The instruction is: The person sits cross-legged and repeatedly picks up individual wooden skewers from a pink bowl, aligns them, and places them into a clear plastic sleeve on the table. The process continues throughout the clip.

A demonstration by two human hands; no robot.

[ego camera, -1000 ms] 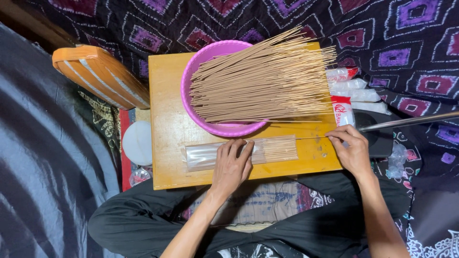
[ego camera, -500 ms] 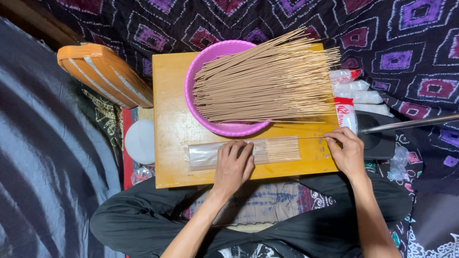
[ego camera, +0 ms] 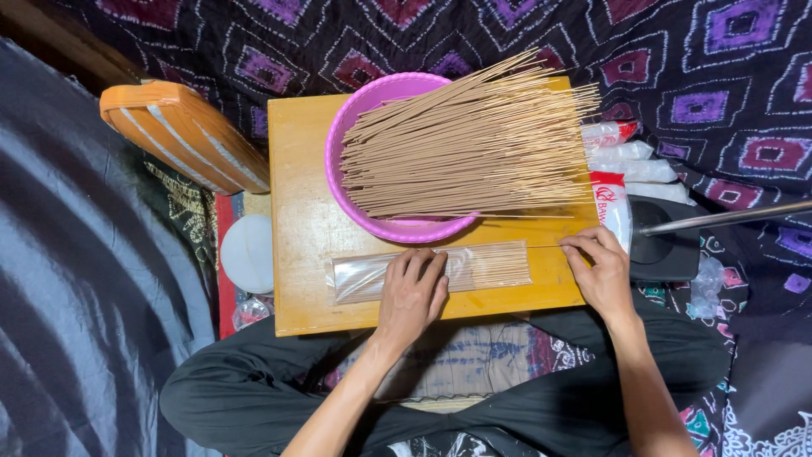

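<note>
Head view: left hand (ego camera: 412,292) presses plastic sleeve (ego camera: 423,272); right hand (ego camera: 602,271) pinches stick ends (ego camera: 541,246); pink basin (ego camera: 397,152) behind.

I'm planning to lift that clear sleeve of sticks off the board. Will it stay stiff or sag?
The clear sleeve is thin film, so its unfilled left part would probably flop. The sticks inside look thin and long, likely light but easy to snap. The left hand presses it flat, suggesting it slides on the smooth wooden board.

Left hand (ego camera: 412,292) flat, palm down, fingers (ego camera: 423,267) spread; right hand (ego camera: 602,272) with fingertips pinched together.
</note>
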